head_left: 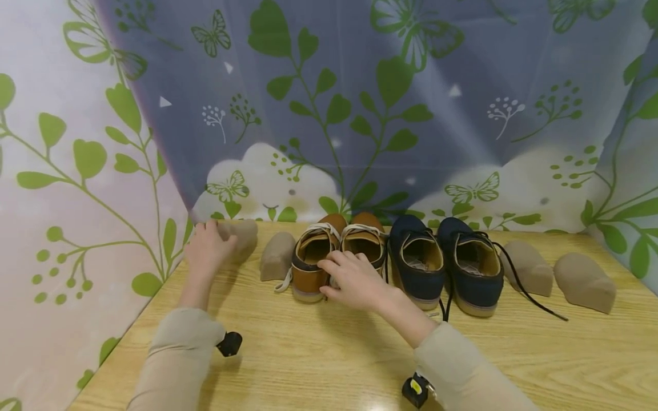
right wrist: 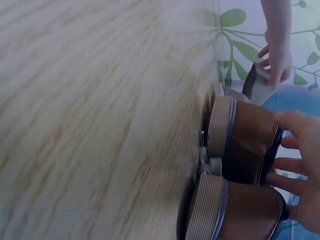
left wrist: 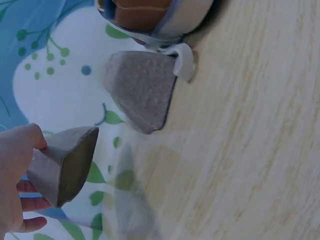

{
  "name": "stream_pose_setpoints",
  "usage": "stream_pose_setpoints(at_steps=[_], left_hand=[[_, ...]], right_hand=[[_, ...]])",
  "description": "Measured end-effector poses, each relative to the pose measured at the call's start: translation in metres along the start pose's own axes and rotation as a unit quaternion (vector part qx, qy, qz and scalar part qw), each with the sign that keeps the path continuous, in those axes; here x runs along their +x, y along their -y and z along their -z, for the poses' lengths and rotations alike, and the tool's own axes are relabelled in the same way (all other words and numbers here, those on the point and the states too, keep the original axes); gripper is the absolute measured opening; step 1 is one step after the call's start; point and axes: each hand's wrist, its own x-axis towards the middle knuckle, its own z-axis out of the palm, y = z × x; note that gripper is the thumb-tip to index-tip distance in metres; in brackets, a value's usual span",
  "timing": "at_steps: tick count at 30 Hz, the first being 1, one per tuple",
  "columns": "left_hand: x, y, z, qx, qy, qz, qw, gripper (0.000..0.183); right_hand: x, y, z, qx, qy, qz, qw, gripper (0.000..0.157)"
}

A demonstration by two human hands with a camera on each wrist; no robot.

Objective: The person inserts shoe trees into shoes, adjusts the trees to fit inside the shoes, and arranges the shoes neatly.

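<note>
My left hand (head_left: 208, 245) holds a grey-brown shoe insert (left wrist: 62, 160) between thumb and fingers at the back left of the table, its flat cut side facing outward. A second shoe insert (head_left: 277, 257) lies beside the left brown shoe (head_left: 308, 279). Behind the heels of the brown pair is my right hand (head_left: 357, 279), its fingers loosely spread. In the right wrist view, that thumb (right wrist: 287, 120) touches the left brown shoe's heel collar; the fingers reach over the gap towards the right brown shoe (right wrist: 250, 207). White laces hang from the brown pair.
To the right stand two navy shoes (head_left: 418, 285) with dark laces trailing onto the wooden table (head_left: 308, 354). Two more shoe inserts (head_left: 583, 282) lie at the far right. A patterned cloth (head_left: 334, 114) hangs directly behind the row, with another at the left.
</note>
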Motion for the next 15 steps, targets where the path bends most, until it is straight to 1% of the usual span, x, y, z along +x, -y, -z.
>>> stream_pose_setpoints(at_steps=[3,8,15], left_hand=[[0.0,-0.002,0.007,-0.005,-0.004,-0.007,1.0,0.061],[0.0,-0.006,0.014,-0.019,-0.005,-0.013,0.9997,0.063],[-0.001,-0.021,0.02,-0.053,-0.022,-0.039,0.9976,0.063]], right_hand=[[0.0,-0.003,-0.001,0.014,-0.001,0.008,1.0,0.046],[0.001,-0.007,-0.005,0.015,-0.017,0.025,0.999,0.043],[0.002,-0.008,-0.006,0.011,-0.031,0.059,0.998,0.042]])
